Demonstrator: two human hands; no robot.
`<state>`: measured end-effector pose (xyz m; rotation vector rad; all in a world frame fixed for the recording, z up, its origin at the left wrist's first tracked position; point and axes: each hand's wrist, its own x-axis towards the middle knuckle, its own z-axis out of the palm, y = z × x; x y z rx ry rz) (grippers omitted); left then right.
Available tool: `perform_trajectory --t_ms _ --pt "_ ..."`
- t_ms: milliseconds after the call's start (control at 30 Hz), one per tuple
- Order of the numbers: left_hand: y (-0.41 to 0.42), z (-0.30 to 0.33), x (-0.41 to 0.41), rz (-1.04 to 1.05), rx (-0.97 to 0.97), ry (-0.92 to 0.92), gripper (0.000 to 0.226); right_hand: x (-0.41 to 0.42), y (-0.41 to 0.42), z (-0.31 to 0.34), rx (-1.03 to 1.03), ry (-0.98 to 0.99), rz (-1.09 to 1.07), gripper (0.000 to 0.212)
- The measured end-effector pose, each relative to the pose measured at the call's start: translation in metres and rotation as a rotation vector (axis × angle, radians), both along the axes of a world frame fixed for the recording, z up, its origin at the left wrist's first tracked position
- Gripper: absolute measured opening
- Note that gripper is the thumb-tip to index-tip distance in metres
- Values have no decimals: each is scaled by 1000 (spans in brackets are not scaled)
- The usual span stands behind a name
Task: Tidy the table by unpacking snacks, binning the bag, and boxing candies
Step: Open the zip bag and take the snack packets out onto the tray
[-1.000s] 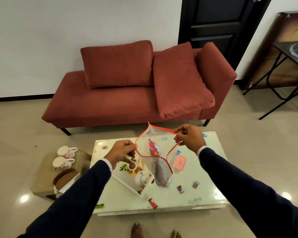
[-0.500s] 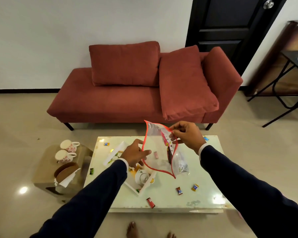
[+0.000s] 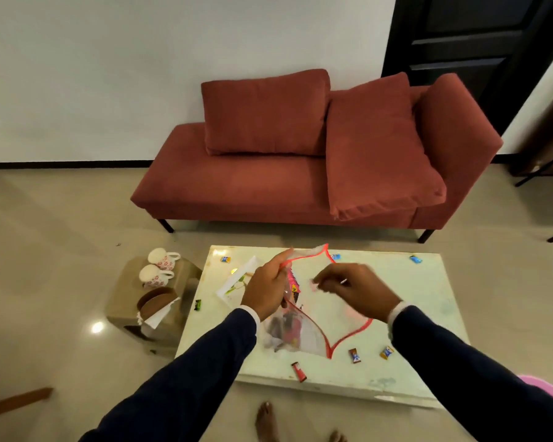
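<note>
A clear zip bag (image 3: pixel 315 338) with a red rim hangs over the pale green table (image 3: pixel 422 314), its mouth wide open. My left hand (image 3: pixel 267 290) grips the left side of the rim. My right hand (image 3: pixel 356 291) is at the bag's mouth with its fingers curled; motion blur hides whether they hold anything. A pink snack packet (image 3: pixel 292 283) and darker packets (image 3: pixel 284 327) show through the plastic. Several wrapped candies lie loose on the table, among them a red one (image 3: pixel 298 371), a brown one (image 3: pixel 354 355) and an orange one (image 3: pixel 387 352).
A white floral tray (image 3: pixel 237 279) lies on the table behind my left hand. A low stool (image 3: pixel 125 295) left of the table carries two upturned cups (image 3: pixel 160 266) and a brown bowl (image 3: pixel 154 301). A red sofa (image 3: pixel 237 193) stands beyond the table. My bare feet are at the near edge.
My right hand has let go of the bag's right rim and moved into the mouth. The bag has dropped lower and opened wider. The left hand now grips the rim.
</note>
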<state>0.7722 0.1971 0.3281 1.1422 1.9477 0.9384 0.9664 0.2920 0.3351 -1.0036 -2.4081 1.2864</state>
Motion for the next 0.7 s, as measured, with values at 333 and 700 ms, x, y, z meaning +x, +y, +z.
perform_trajectory --t_ms 333,700 --pt "-59 53 -15 -87 191 49 38 -143 -24 -45 -186 -325 39 26" --pt "-95 17 -67 -9 78 111 37 -193 -26 -73 156 -374 185 19"
